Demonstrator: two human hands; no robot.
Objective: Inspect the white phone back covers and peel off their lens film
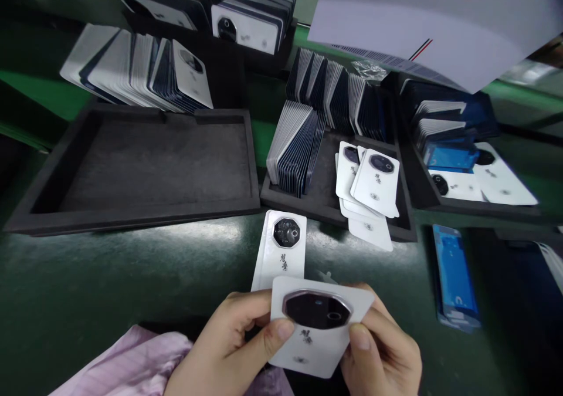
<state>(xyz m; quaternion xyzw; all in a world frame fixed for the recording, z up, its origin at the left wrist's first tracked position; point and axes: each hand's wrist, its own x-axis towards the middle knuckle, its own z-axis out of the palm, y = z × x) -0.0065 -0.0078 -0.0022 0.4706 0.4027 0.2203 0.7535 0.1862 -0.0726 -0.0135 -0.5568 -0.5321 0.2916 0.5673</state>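
Both my hands grip one white phone back cover (319,343) with a dark octagonal camera window, low in the middle of the view. My left hand (229,349) pinches its left edge, thumb on top. My right hand (380,352) holds its right edge, thumb on the face. A second white back cover (280,249) lies flat on the green table just beyond my hands. In the middle black tray (325,205) sit loose white covers (373,182) beside rows of upright ones.
An empty black foam tray (145,161) lies at the left, with upright covers (136,70) behind it. Another tray of covers (466,179) sits at the right. A blue-filmed part (455,276) lies on the table. A white sheet (440,20) hangs at the upper right.
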